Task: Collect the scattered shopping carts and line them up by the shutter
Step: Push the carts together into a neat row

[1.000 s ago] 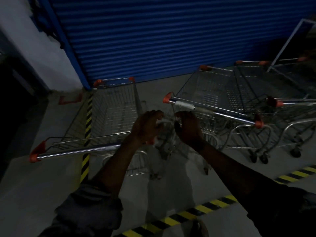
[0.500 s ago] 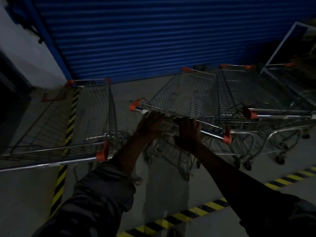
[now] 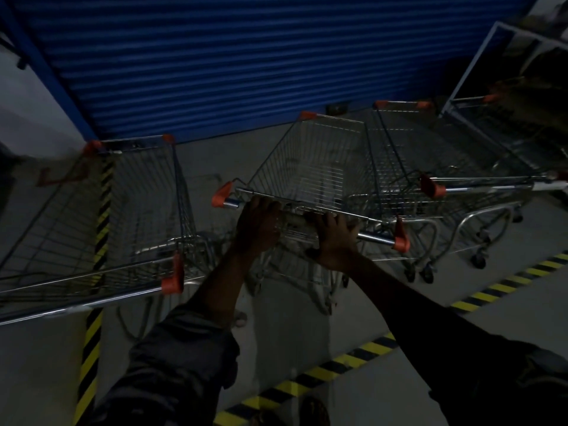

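Note:
A wire shopping cart [image 3: 313, 167] with orange corner caps stands in the middle, nose toward the blue roller shutter [image 3: 246, 56]. My left hand [image 3: 258, 222] and my right hand [image 3: 335, 235] both grip its chrome handle bar, side by side near the left end. A second cart [image 3: 129, 210] stands to the left beside the shutter's post. On the right a third cart [image 3: 430, 161] sits close against the middle one, and a fourth cart's wire basket [image 3: 504, 130] shows behind it.
Yellow-and-black hazard tape [image 3: 338, 364] crosses the concrete floor under my arms, and another strip [image 3: 95, 302] runs beneath the left cart. A white metal frame [image 3: 473, 56] leans at the far right. A grey wall [image 3: 30, 118] closes the left side.
The middle cart has rolled forward toward the shutter with both hands on its handle. My hands went from meeting in front of the handle to gripping it. The left cart has slid left in view.

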A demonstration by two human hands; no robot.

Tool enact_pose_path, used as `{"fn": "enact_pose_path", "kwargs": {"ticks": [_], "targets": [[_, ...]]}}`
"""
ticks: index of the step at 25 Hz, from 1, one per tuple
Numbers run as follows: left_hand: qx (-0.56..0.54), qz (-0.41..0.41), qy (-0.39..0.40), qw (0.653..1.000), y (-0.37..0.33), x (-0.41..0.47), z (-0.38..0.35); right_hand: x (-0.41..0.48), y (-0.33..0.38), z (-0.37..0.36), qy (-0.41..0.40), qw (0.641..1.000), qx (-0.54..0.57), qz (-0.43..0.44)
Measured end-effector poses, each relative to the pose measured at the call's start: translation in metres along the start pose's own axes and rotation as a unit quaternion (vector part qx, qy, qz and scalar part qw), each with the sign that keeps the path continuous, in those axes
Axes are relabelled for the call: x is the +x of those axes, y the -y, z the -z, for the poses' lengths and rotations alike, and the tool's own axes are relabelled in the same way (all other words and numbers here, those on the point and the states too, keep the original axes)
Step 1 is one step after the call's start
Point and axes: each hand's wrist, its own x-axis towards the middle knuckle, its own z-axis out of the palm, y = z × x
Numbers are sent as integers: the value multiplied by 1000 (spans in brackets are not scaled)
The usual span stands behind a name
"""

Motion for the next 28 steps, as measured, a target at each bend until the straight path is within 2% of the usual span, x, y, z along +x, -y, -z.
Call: {"fn": "enact_pose_path", "kwargs": {"ticks": [3, 6, 8, 11, 20, 24, 28], "targets": [[6, 19, 15, 1000, -4, -14, 6, -9, 7, -5, -11, 1000, 4, 22], [21, 44, 0, 999, -5, -26, 8, -11, 14, -4, 24, 999, -23, 22], [13, 63, -2, 998, -6, -34, 8, -15, 15, -6, 9, 999, -14, 41], [30, 93, -33, 995, -22, -46, 7, -20, 2, -10, -16, 997, 9, 74], [57, 153, -28, 986, -75, -73, 2, -20, -39, 0, 31, 992, 10, 126], [65, 143, -43, 987, -79, -87, -1, -15, -46, -3, -1, 987, -2, 159], [34, 142, -19, 989, -71, -90, 10, -7, -43, -8, -45, 982, 9, 183]]}}
